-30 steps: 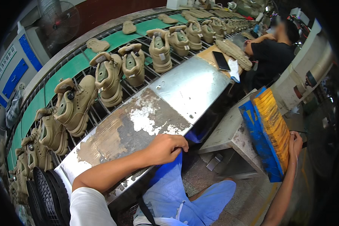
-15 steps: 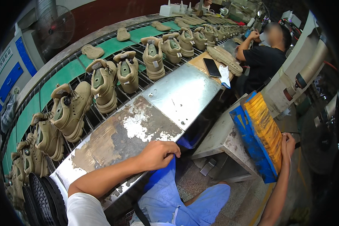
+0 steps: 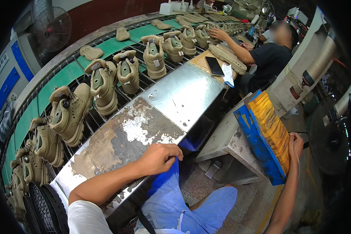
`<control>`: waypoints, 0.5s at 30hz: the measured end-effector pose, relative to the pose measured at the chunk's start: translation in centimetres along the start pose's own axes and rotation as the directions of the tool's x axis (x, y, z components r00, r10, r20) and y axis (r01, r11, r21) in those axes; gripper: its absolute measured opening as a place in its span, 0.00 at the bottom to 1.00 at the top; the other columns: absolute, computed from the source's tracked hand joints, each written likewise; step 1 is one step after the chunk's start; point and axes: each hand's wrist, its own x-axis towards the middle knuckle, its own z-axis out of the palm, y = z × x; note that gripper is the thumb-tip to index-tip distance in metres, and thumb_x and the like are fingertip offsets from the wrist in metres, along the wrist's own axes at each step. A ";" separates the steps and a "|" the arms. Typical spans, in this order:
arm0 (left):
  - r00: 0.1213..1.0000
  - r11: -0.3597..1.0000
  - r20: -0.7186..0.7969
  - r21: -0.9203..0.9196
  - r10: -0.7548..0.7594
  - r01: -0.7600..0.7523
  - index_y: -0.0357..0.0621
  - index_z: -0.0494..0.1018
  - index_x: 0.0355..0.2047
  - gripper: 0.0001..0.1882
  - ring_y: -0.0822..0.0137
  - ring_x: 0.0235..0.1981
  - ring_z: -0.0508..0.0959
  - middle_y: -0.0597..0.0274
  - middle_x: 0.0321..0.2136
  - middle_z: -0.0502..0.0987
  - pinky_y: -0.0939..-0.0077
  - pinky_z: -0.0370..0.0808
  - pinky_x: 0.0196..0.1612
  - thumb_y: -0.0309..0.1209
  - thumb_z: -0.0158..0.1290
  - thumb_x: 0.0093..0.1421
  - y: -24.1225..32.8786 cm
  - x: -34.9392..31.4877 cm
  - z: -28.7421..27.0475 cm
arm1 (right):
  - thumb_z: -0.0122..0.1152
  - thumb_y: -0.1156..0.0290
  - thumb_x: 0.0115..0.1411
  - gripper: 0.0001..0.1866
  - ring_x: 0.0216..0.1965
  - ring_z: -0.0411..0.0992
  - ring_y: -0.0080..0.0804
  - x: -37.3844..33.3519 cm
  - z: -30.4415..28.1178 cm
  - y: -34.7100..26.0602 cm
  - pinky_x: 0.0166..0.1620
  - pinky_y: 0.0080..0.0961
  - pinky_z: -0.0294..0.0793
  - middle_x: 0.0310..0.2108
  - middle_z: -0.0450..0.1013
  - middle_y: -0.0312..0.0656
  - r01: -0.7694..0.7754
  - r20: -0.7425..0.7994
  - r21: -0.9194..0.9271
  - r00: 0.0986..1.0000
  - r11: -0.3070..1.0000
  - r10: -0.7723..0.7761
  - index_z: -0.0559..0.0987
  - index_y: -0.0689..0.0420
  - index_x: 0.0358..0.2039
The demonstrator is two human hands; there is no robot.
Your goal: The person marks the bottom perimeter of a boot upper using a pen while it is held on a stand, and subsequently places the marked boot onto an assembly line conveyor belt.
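Fingers of your left hand (image 3: 160,158) curl in narrow at seven o'clock, nothing visible in them.
They sit by the near edge of the flat, patchy silver metal bench (image 3: 179,93); toward three o'clock, the slanted, rectangular yellow-and-blue block (image 3: 267,126) meets your right hand (image 3: 295,145), though whether gripped, I can't tell. For steadiness, you'd best lay those fingers flat along its side.

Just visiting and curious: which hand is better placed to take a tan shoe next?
Probably the left hand: it's by the bench, nearer the tan shoes; the right hand is farther, at the yellow pad.
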 end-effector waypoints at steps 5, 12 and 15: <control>1.000 1.000 -0.009 0.016 0.022 -0.022 0.41 0.83 0.36 0.11 0.53 0.39 0.85 0.60 0.39 0.86 0.62 0.82 0.43 0.20 0.54 0.55 -0.1 0.1 0.1 | 0.56 0.60 0.74 0.17 0.32 0.77 0.38 0.3 -0.1 0.9 0.38 0.40 0.74 0.33 0.80 0.45 0.015 -0.008 -0.023 1.000 1.000 -0.016 0.86 0.59 0.44; 0.999 0.999 -0.007 0.010 0.031 -0.031 0.41 0.83 0.36 0.11 0.53 0.39 0.85 0.60 0.40 0.86 0.62 0.83 0.44 0.20 0.54 0.55 -0.2 0.2 0.2 | 0.54 0.58 0.75 0.17 0.36 0.78 0.45 0.6 0.0 1.7 0.39 0.46 0.76 0.35 0.81 0.47 0.031 0.012 -0.006 0.999 0.999 -0.031 0.86 0.55 0.45; 1.000 0.999 0.001 0.026 0.028 -0.028 0.41 0.82 0.37 0.13 0.55 0.41 0.86 0.59 0.42 0.86 0.64 0.83 0.44 0.17 0.54 0.52 -0.3 0.0 0.1 | 0.56 0.61 0.71 0.17 0.37 0.80 0.42 0.1 -0.2 0.2 0.41 0.40 0.76 0.34 0.81 0.48 0.035 -0.013 0.004 0.999 0.999 -0.035 0.85 0.61 0.43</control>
